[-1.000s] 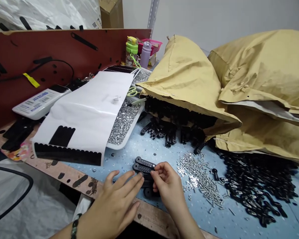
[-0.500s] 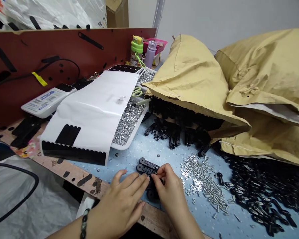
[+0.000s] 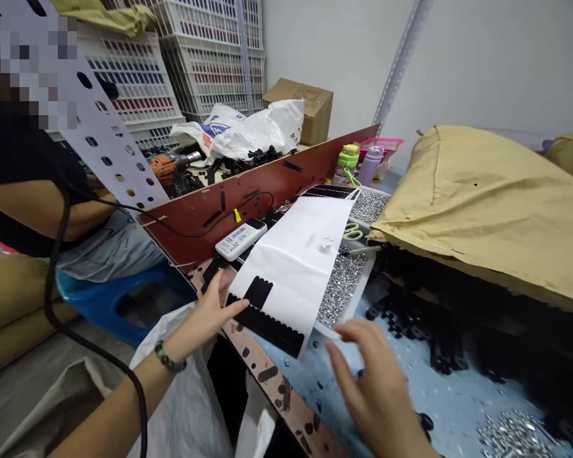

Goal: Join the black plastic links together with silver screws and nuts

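Observation:
My left hand (image 3: 212, 312) is at the near left corner of a white backing sheet (image 3: 296, 248) that carries black scalloped-edge sticker strips (image 3: 267, 324). Its thumb stretches over the strip and the fingers are spread apart from it; some fingertips are hard to see at the sheet's edge. Slightly blurred, my right hand (image 3: 375, 381) hovers above the blue table surface to the right of the sheet. Thumb and fingers are curved and apart, with nothing visible between them. The black slotted parts worked on earlier are mostly hidden by the right hand.
A tray of small metal pieces (image 3: 341, 289) lies partly under the sheet, with green-handled scissors (image 3: 352, 232). A kraft sack (image 3: 477, 203) spills black parts at right. A white device (image 3: 241, 238) stands by the red partition (image 3: 286, 181). A black cable (image 3: 52, 267) hangs left, near another person.
The view has swung left. My left hand has left the black parts and reached the sheet's corner. My right hand has come off the parts, its pinch now opened.

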Demonstrator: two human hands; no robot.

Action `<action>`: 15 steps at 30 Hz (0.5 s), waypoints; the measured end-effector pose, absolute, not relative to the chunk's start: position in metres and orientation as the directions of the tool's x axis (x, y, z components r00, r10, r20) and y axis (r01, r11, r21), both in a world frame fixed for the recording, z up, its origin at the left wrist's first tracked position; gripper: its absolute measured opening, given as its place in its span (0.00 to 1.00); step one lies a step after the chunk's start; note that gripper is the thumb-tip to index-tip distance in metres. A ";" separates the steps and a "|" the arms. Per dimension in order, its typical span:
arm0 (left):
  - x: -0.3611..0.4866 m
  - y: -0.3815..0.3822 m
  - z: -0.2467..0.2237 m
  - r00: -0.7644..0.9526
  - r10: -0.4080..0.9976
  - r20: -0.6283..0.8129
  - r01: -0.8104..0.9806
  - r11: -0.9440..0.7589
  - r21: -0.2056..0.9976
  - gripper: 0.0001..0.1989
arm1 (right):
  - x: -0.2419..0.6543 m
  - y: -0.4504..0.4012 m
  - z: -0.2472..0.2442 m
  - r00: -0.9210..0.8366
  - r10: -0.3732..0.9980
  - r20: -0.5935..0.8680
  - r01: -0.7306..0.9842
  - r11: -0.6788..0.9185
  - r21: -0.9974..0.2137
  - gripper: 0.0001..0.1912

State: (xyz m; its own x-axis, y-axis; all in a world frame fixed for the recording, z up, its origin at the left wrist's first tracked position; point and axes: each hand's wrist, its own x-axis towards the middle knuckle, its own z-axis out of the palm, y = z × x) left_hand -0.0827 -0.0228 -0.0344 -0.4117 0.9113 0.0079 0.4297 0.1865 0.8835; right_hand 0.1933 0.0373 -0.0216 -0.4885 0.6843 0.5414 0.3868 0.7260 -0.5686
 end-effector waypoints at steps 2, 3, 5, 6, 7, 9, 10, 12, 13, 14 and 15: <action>-0.099 -0.016 -0.033 -0.279 0.946 -0.166 0.243 0.237 0.941 0.33 | 0.152 0.042 -0.020 -0.585 0.618 0.525 0.285 0.763 -0.580 0.10; -0.101 -0.013 -0.031 -0.216 0.953 -0.213 0.188 0.254 0.949 0.30 | 0.135 0.045 -0.022 -0.621 0.598 0.507 0.268 0.770 -0.579 0.12; -0.098 -0.011 -0.029 -0.106 0.954 -0.279 0.090 0.289 0.953 0.24 | 0.111 0.049 -0.030 -0.663 0.578 0.476 0.274 0.779 -0.564 0.17; -0.094 -0.011 -0.029 -0.053 0.947 -0.315 0.013 0.317 0.948 0.24 | 0.104 0.051 -0.035 -0.671 0.577 0.465 0.287 0.781 -0.555 0.18; -0.091 -0.010 -0.029 -0.013 0.941 -0.339 -0.062 0.338 0.939 0.23 | 0.100 0.052 -0.039 -0.676 0.578 0.457 0.299 0.782 -0.548 0.18; -0.084 -0.007 -0.030 0.008 0.943 -0.333 -0.152 0.330 0.932 0.24 | 0.096 0.056 -0.044 -0.677 0.576 0.457 0.302 0.785 -0.542 0.14; -0.082 -0.004 -0.031 -0.008 0.951 -0.310 -0.151 0.305 0.940 0.24 | 0.096 0.058 -0.045 -0.678 0.571 0.462 0.292 0.787 -0.544 0.11; -0.081 0.002 -0.032 -0.020 0.958 -0.288 -0.105 0.284 0.953 0.24 | 0.099 0.066 -0.044 -0.663 0.584 0.469 0.261 0.767 -0.585 0.08; -0.081 0.004 -0.033 -0.010 0.956 -0.292 -0.076 0.290 0.954 0.23 | 0.101 0.071 -0.043 -0.634 0.618 0.466 0.252 0.734 -0.630 0.07; -0.082 0.006 -0.033 0.003 0.954 -0.301 -0.043 0.301 0.953 0.22 | 0.104 0.077 -0.040 -0.581 0.675 0.454 0.253 0.681 -0.687 0.08; -0.083 0.007 -0.033 -0.005 0.953 -0.302 0.004 0.302 0.953 0.22 | 0.109 0.083 -0.037 -0.504 0.746 0.435 0.261 0.611 -0.747 0.08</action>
